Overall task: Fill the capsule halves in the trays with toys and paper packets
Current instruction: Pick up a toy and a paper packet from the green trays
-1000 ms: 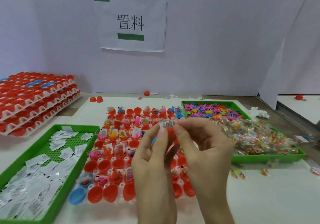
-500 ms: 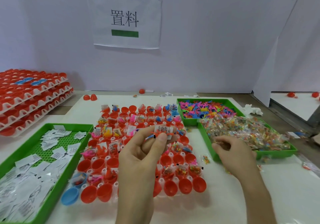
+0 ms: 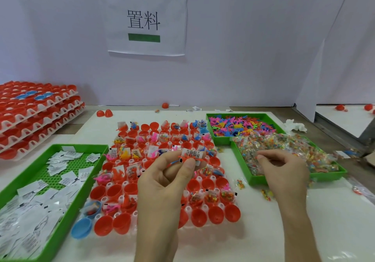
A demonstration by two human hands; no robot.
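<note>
My left hand (image 3: 162, 182) hides part of the capsule tray (image 3: 215, 217) while pinching a paper packet (image 3: 190, 153), my right hand (image 3: 284, 172) curls, contents unclear, over the candy bin (image 3: 324, 175) on the white worktop (image 3: 263, 237).

Left hand (image 3: 166, 182) pinches a paper packet (image 3: 191, 153) and orange toy (image 3: 187, 157) above the capsule tray (image 3: 188, 209); right hand (image 3: 284, 168) fingertips (image 3: 260, 157) rest in the candy bin (image 3: 324, 175).

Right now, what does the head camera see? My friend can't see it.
The left hand pinches a paper packet over a tray of red capsule halves, while the right hand reaches into a green tray of wrapped toys.
</note>
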